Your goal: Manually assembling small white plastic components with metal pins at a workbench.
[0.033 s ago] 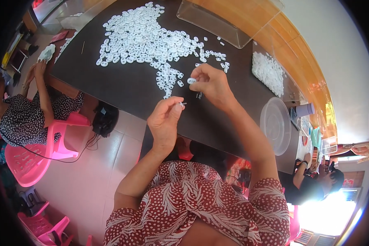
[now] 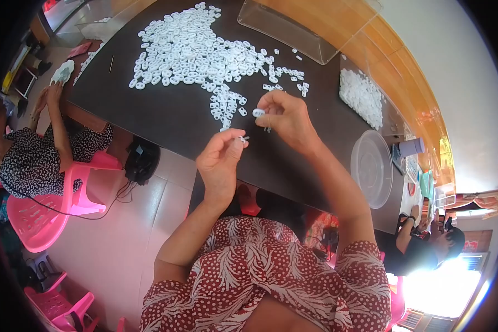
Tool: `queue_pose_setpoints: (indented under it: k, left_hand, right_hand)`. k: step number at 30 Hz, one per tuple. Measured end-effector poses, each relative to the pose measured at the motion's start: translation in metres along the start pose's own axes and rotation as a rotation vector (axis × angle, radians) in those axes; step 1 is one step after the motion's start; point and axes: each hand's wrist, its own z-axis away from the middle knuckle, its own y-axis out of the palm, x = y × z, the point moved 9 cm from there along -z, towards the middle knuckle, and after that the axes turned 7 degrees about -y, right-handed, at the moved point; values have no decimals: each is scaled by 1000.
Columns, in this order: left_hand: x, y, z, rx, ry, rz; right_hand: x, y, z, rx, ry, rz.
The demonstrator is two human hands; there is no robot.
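Note:
My left hand [image 2: 220,160] is closed above the table's near edge, pinching a small whitish piece with a thin pin-like tip [image 2: 244,139] between thumb and forefinger; its exact kind is too small to make out. To the right and a little farther off, my right hand [image 2: 286,119] pinches a white oval plastic piece with holes [image 2: 258,112]. The two held pieces are apart. Just beyond my hands, a trail of smaller white two-holed pieces [image 2: 224,105] runs into a large heap of white oval pieces [image 2: 191,50]. A few tiny bits lie partly hidden under my right hand.
On the dark table [image 2: 177,119] stand a clear box [image 2: 285,34] at the back, a tray of white pieces [image 2: 361,99] and a round clear tub [image 2: 372,169] at right. Co-workers sit at left [image 2: 30,157] and right [image 2: 415,246]. A pink chair [image 2: 39,218] stands left.
My right hand has dropped slightly toward me with the oval piece. My left hand has shifted a touch to the left. Both grips stay the same.

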Motion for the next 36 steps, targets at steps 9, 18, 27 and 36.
queue_pose_setpoints:
  k: [9,18,27,36]
  left_hand:
    - [-15,9,12,11,63,15]
    - [-19,11,24,5,121,2]
    - [-20,7,30,5,47,-3]
    - [-11,11,35,70,-29,-1]
  right_hand:
    - [32,15,56,-33,-17,-55]
    - [23,28,76,-168,-8,-468]
    - [-1,14,82,-324,192,-759]
    - [5,18,82,-328,196,-731]
